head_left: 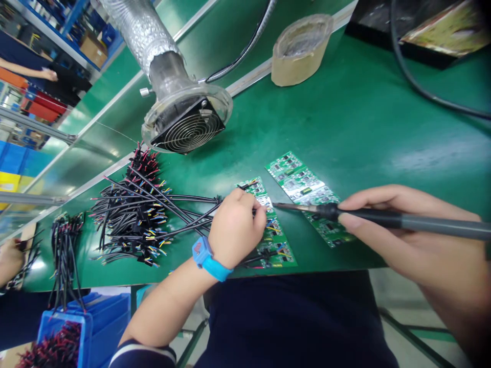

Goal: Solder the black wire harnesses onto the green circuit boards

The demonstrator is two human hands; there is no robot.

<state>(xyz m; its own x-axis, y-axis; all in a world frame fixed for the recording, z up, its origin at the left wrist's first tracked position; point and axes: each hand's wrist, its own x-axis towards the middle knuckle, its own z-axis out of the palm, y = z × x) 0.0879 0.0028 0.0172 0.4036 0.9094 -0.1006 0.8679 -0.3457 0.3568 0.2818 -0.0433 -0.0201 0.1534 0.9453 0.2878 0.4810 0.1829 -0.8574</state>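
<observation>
My right hand (pixel 414 240) grips a soldering iron (pixel 368 216) like a pen, its tip pointing left at the edge of a green circuit board (pixel 286 250). Over that board, my left hand (pixel 238 220) is closed in a pinch on a black cable (pixel 195 220); the pinched end is hidden by the fingers. Coloured wire ends of other cables lie on the same board, below the hand. A second circuit board (pixel 303 190) lies beside it, partly beneath the iron. Whether the tip touches the first board I cannot tell.
A large pile of black cables (pixel 134 214) lies to the left, with a smaller bundle (pixel 67 245) beyond. A fume extractor (pixel 187 122) hangs over the green bench. Behind are a tape roll (pixel 301 64) and a black tray (pixel 360 30). Another person's hand (pixel 9 260) shows far left.
</observation>
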